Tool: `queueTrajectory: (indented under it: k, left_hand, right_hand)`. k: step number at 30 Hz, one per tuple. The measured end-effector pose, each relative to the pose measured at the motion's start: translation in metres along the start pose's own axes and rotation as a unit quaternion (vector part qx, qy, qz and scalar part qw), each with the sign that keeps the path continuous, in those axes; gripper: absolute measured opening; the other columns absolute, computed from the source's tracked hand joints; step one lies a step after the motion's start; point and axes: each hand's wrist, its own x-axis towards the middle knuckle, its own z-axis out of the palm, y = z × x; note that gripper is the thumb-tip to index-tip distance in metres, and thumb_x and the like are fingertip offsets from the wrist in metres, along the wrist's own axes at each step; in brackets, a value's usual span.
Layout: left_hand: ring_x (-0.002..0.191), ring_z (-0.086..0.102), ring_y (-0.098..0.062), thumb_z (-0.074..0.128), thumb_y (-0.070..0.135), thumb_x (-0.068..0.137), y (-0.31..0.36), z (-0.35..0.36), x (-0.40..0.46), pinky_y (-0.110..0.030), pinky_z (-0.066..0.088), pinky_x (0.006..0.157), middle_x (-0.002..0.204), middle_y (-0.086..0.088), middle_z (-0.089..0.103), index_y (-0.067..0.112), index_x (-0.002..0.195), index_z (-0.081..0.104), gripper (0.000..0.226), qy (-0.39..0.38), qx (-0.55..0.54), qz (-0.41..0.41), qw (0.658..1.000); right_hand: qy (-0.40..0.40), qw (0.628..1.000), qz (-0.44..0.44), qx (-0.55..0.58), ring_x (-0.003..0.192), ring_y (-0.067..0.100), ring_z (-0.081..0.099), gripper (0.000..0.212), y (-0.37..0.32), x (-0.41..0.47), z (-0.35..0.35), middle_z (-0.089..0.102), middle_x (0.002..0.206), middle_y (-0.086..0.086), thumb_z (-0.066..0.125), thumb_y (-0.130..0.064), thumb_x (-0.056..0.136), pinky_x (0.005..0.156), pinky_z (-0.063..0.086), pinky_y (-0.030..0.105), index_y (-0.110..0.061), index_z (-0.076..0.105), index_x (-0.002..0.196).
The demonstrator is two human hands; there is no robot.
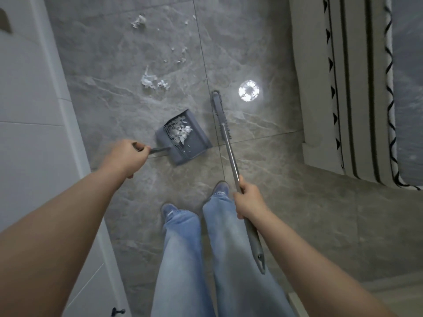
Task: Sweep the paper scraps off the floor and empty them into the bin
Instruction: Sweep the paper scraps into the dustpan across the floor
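Mid-sweep, part load collected. Left hand (128, 156) clenched round the dustpan (183, 138) handle, fingers wrapped fully, pan carried at the left of the feet; whether its lip touches the floor (263, 179) cannot be told. Right hand (248, 202) grasping the broom (225, 133) shaft near mid-length, fingers curled round it, broom head lying just right of the pan along a tile joint.

Paper scraps: one batch (180, 131) already inside the dustpan, heaped toward its back wall. Remaining on the floor: a cluster (152, 82) ahead of the pan, smaller bits (179, 56) beyond that, and a further clump (138, 21) near the far edge of view. All well apart from the broom head.

Bin not in view. White cabinet (34, 110) at left, patterned rug (354, 88) at right, bright lamp reflection (249, 90) on the tile beside the broom head.

Judged stage: gathering, roughly one third done; emptying not yet due.

Next move, as judged: step forward, pan kept level to avoid spilling the load, lip set down flat just short of the nearest cluster, broom reached past it and drawn back toward the pan. Light scraps likely to scatter under a fast stroke; short, slow strokes advised. Far clump to follow likewise.
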Motion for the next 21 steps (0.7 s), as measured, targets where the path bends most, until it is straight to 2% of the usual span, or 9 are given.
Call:
queueTrajectory:
  k: [3, 5, 7, 8, 10, 13, 17, 20, 21]
  left_hand:
    - [0.054, 0.061, -0.035, 0.055, 0.031, 0.096, 0.001, -0.003, 0.004, -0.035, 0.054, 0.058, 0.068, -0.017, 0.062, 0.004, 0.084, 0.07, 0.033, -0.005, -0.009, 0.016, 1.0]
    - [0.05, 0.06, -0.033, 0.055, 0.03, 0.096, 0.002, -0.006, 0.007, -0.031, 0.05, 0.056, 0.064, -0.015, 0.061, 0.006, 0.078, 0.068, 0.032, -0.008, -0.006, 0.024, 1.0]
    - [0.054, 0.063, -0.035, 0.055, 0.03, 0.094, 0.004, -0.008, 0.012, -0.032, 0.049, 0.056, 0.065, -0.017, 0.063, 0.006, 0.072, 0.064, 0.034, -0.008, -0.006, 0.035, 0.999]
    - [0.06, 0.065, -0.037, 0.055, 0.029, 0.094, 0.007, -0.007, 0.014, -0.033, 0.049, 0.057, 0.064, -0.016, 0.062, 0.005, 0.067, 0.061, 0.036, -0.008, -0.013, 0.039, 0.999]
    - [0.07, 0.063, -0.037, 0.056, 0.027, 0.093, 0.01, -0.005, 0.017, -0.032, 0.047, 0.062, 0.062, -0.012, 0.058, 0.01, 0.058, 0.054, 0.039, -0.012, -0.017, 0.048, 0.999]
    - [0.073, 0.067, -0.036, 0.053, 0.035, 0.087, 0.007, -0.005, 0.016, -0.036, 0.057, 0.075, 0.075, -0.013, 0.068, 0.015, 0.056, 0.054, 0.037, -0.03, -0.035, 0.048, 0.998]
    - [0.073, 0.07, -0.036, 0.052, 0.043, 0.085, -0.023, -0.034, 0.024, -0.037, 0.059, 0.076, 0.081, -0.011, 0.072, 0.016, 0.064, 0.058, 0.035, -0.05, -0.034, 0.051, 0.997]
    - [0.088, 0.068, -0.036, 0.055, 0.042, 0.092, -0.049, -0.071, 0.034, -0.031, 0.051, 0.075, 0.091, -0.013, 0.072, 0.018, 0.07, 0.061, 0.032, -0.04, -0.039, 0.052, 0.997]
    - [0.086, 0.068, -0.035, 0.056, 0.042, 0.091, -0.059, -0.082, 0.039, -0.031, 0.052, 0.075, 0.089, -0.012, 0.073, 0.019, 0.074, 0.064, 0.03, -0.035, -0.048, 0.051, 0.997]
  right_hand:
    - [0.042, 0.999, 0.015, -0.01, 0.05, 0.027, 0.054, 0.044, -0.013, 0.02, -0.011, 0.053, 0.068, 0.01, 0.041, -0.002, 0.088, 0.039, 0.046, 0.028, -0.011, 0.054, 0.129]
    - [0.062, 0.997, 0.017, -0.035, 0.06, 0.03, 0.057, 0.039, -0.031, 0.036, -0.011, 0.054, 0.07, 0.012, 0.041, -0.002, 0.086, 0.05, 0.053, 0.037, -0.007, 0.056, 0.121]
    - [0.069, 0.995, 0.022, -0.072, 0.071, 0.034, 0.061, 0.034, -0.047, 0.047, -0.001, 0.055, 0.077, 0.016, 0.041, -0.004, 0.081, 0.06, 0.055, 0.042, -0.008, 0.056, 0.111]
    - [0.065, 0.995, 0.026, -0.073, 0.07, 0.035, 0.061, 0.029, -0.053, 0.051, 0.006, 0.055, 0.079, 0.018, 0.04, -0.003, 0.079, 0.056, 0.055, 0.04, -0.009, 0.055, 0.104]
    - [0.042, 0.998, 0.035, -0.039, 0.052, 0.029, 0.054, 0.027, -0.063, 0.049, 0.023, 0.052, 0.069, 0.016, 0.04, 0.004, 0.078, 0.043, 0.045, 0.031, -0.01, 0.057, 0.095]
    - [0.016, 0.994, 0.074, 0.081, 0.04, 0.018, 0.037, 0.048, -0.069, 0.032, 0.045, 0.041, 0.052, 0.009, 0.043, 0.012, 0.08, 0.04, 0.031, 0.022, -0.02, 0.065, 0.109]
    - [0.053, 0.985, 0.075, 0.146, 0.035, 0.012, 0.029, 0.064, -0.081, 0.0, 0.08, 0.035, 0.056, 0.005, 0.04, 0.014, 0.083, 0.037, 0.025, 0.016, -0.022, 0.058, 0.133]
    - [0.069, 0.982, 0.072, 0.16, 0.039, 0.012, 0.027, 0.055, -0.105, -0.012, 0.1, 0.032, 0.054, 0.004, 0.04, 0.012, 0.084, 0.041, 0.023, 0.019, -0.01, 0.058, 0.13]
    - [0.068, 0.982, 0.069, 0.164, 0.038, 0.012, 0.027, 0.049, -0.115, -0.014, 0.103, 0.031, 0.053, 0.004, 0.042, 0.011, 0.085, 0.042, 0.023, 0.02, -0.008, 0.059, 0.128]
